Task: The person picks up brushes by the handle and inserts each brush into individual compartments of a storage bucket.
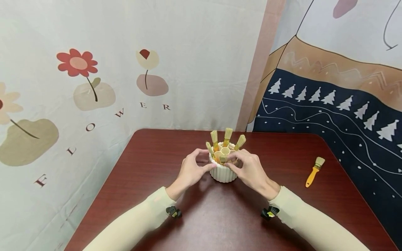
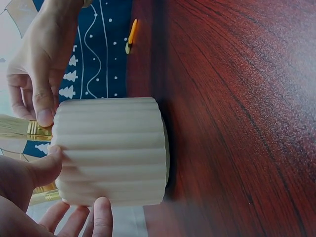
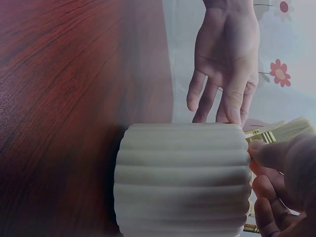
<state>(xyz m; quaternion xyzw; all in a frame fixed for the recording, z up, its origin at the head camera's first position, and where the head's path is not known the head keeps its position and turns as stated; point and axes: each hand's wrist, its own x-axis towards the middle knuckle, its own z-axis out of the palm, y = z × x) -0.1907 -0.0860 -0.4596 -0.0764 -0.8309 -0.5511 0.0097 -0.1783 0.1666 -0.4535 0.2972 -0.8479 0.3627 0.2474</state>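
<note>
A cream ribbed round holder (image 1: 223, 173) stands upright on the table, with several paintbrushes (image 1: 228, 134) placed bristles up around its central ring. My left hand (image 1: 192, 169) holds its left side, thumb at the front rim and fingers against the wall, as the left wrist view shows for the holder (image 2: 111, 150). At the front rim, my right hand (image 1: 250, 170) pinches a paintbrush (image 2: 19, 129) near its metal band. That brush's handle is hidden inside the holder. In the right wrist view, the right thumb (image 3: 261, 152) lies at the rim.
Off to the right on the dark red table (image 1: 150, 153) lies another paintbrush (image 1: 314, 172) with a yellow handle. A light cloth (image 1: 201, 62) with flower prints hangs behind the table, and a dark blue cloth (image 1: 314, 111) with tree prints hangs on the right.
</note>
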